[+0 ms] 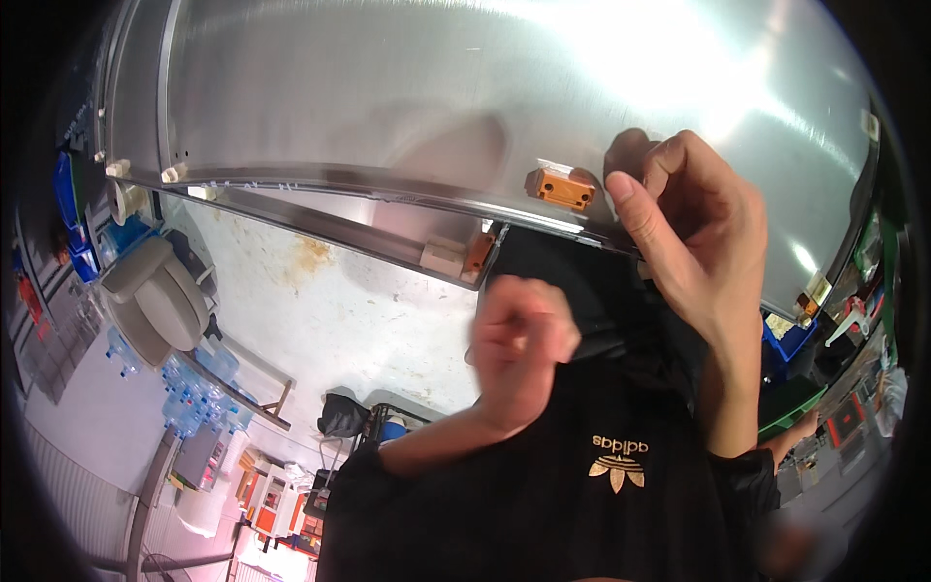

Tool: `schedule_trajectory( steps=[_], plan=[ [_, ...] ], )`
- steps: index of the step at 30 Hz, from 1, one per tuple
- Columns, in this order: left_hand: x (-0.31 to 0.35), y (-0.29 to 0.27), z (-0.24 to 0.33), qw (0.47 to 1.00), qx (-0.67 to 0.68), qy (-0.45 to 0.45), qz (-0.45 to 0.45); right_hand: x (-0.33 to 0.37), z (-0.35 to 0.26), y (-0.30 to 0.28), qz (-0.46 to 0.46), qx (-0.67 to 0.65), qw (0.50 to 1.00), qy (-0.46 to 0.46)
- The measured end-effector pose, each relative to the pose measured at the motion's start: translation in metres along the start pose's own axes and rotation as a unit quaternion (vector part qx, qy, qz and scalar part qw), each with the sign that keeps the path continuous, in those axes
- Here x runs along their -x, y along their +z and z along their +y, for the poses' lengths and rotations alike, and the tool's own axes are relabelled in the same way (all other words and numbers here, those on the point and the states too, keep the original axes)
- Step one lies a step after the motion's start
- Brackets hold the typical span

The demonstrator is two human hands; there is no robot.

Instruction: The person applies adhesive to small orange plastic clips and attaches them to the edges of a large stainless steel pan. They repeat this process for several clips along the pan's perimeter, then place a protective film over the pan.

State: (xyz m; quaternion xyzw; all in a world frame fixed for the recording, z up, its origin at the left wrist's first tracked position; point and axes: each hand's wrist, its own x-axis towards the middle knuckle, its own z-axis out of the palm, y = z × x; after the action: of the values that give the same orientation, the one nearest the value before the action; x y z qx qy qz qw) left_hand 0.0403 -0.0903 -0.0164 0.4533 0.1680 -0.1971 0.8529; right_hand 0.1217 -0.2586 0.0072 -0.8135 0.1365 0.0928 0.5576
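My right hand [713, 238] is over the front edge of a brushed metal panel [320, 87]. Its fingers are bent, the thumb stands a little apart from the index finger, and nothing shows between them. Just left of the thumb, an orange block with dark holes [564, 190] sits on the panel near its edge. My left hand [524, 339] is nearer my body, below that edge, and blurred. Its fingers are curled closed; whatever they may hold is hidden.
A slim metal rail [330, 233] runs beside the panel edge, with a cream block [443, 256] and an orange piece [479, 252] at its end. A grey chair [160, 301], plastic bottles [199, 393] and a black bag [342, 415] are left. Blue [776, 349] and green bins [790, 403] are right.
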Motion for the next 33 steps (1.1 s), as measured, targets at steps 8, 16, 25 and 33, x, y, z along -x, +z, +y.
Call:
schedule_trajectory(
  steps=[8,16,25,33],
  plan=[
    [-0.032,0.025,-0.035,0.995,0.096,-0.025,0.018,0.0,0.008,-0.005,-0.016,-0.112,0.994,0.006],
    [-0.051,0.032,-0.012,0.997,0.041,-0.028,0.06,0.002,0.015,-0.01,0.034,-0.096,0.994,-0.033],
    [-0.056,0.04,-0.006,0.986,0.106,-0.054,0.117,0.004,0.016,-0.009,0.034,-0.091,0.995,-0.021],
    [-0.058,0.04,-0.011,0.985,0.094,-0.056,0.134,0.003,0.014,-0.011,0.025,-0.073,0.997,-0.016]
  ],
)
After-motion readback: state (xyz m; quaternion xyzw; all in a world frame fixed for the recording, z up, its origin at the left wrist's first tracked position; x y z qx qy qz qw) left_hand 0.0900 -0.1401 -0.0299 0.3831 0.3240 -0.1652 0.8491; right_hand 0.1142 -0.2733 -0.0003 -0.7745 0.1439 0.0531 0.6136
